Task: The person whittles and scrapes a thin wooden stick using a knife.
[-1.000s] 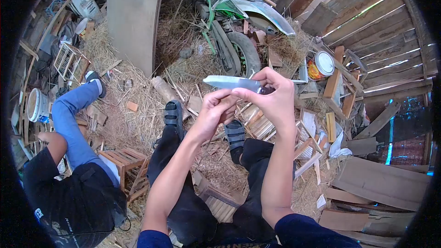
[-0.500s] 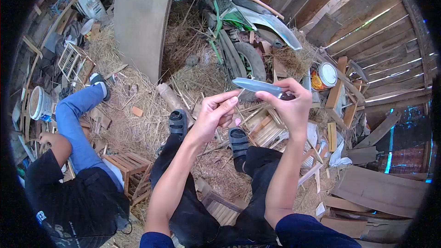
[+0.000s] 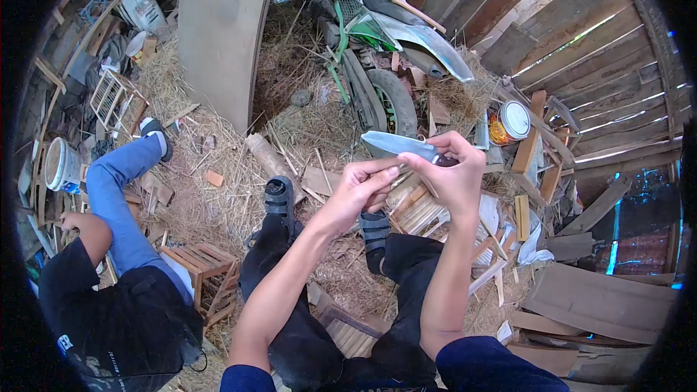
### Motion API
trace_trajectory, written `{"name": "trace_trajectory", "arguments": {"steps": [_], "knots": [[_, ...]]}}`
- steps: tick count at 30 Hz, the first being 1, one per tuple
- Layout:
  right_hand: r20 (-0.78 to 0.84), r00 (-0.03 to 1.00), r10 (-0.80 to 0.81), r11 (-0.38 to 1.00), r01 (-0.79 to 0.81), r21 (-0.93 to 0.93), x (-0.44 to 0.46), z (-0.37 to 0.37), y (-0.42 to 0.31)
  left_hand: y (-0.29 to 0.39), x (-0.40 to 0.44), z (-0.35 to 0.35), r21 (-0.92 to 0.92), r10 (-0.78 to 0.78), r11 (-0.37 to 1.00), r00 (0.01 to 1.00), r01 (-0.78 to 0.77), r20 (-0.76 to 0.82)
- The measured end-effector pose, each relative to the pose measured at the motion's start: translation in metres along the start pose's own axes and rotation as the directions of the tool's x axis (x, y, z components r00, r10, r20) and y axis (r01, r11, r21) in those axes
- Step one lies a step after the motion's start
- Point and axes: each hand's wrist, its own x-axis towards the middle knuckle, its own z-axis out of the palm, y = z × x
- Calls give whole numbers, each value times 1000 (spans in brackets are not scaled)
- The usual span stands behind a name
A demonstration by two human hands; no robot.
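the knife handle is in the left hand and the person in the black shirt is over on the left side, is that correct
Not quite: the head view shows the knife handle in the right hand, not the left. The person in the black shirt is over on the left side.

"What's up at one o'clock?"
"A green-and-white motorbike (image 3: 372, 33)."
"And near eleven?"
"A tall grey panel (image 3: 220, 40). A white bucket (image 3: 67, 168) sits at nine."
"Over to the right?"
"A lidded tub (image 3: 514, 120) between two and three, a gappy plank wall (image 3: 581, 14) at two, brown sheets (image 3: 595, 297) overlapping at four."
"Eight?"
"Another person (image 3: 123, 312), black shirt, blue trousers."
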Motion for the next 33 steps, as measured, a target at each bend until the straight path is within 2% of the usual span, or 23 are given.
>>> {"name": "trace_trajectory", "arguments": {"steps": [1, 4, 5, 8, 10, 11, 14, 15, 16, 17, 20, 23, 26, 27, 30, 32, 33], "knots": [[-22, 999, -24, 1000, 23, -19, -1, -1, 3, 3, -1, 4, -22, -40, 999, 999, 40, -2], [-51, 999, 11, 1000, -12, -7, -2, -6, 4, 0, 3, 8, -67, -25, 997, 999, 28, 42], [-57, 998, -39, 999, 36, -40, -2, -9, 6, 0, 2, 8, -63, -37, 997, 998, 40, 43], [-282, 955, 93, 990, -58, 129, 7, -24, 13, 3, -9, 3, -12, -48, 999, 995, 49, 84], [-354, 925, 140, 987, -104, 121, 9, -50, 36, 4, -26, -9, 80, -18, 997, 987, 5, 161], [-392, 905, 165, 985, -129, 116, 7, -59, 47, 5, -33, -15, 71, -39, 997, 990, 30, 136], [-219, 957, 191, 971, -218, -103, -4, -51, 39, 3, -25, -19, 161, -5, 986, 986, 32, -167], [-121, 983, 136, 987, -145, -69, -5, -42, 35, 2, -22, -19, 169, 4, 985, 981, 30, -195], [-35, 980, 194, 981, -195, -18, -4, -36, 25, 0, -20, -20, 127, -7, 991, 977, 35, -214], [-15, 992, 121, 991, -122, -52, -5, -27, 20, -3, -18, -22, 86, -16, 996, 972, 37, -235], [242, 958, 151, 974, -187, 130, 0, -9, 0, -12, -13, -21, 60, 2, 998, 956, 16, -294], [360, 932, 46, 999, -44, -13, 0, 12, -10, -22, -7, -25, 42, -8, 999, 945, 23, -326], [384, 923, -24, 998, 42, -40, -1, 25, -20, -16, -7, -16, 52, 48, 998, 963, -35, -266], [385, 923, -14, 998, 34, -46, -1, 24, -21, -14, -6, -13, 6, 39, 999, 954, -39, -299], [397, 917, 20, 998, 2, -56, 5, 21, -26, -7, -6, -13, 25, 38, 999, 970, -33, -240], [414, 908, 58, 997, -33, -67, 9, 18, -27, -5, -4, -8, 69, 24, 998, 948, -3, -318], [381, 924, 14, 1000, -10, -12, 8, 23, -21, -6, -2, -9, 39, 38, 999, 952, -28, -304]]}}
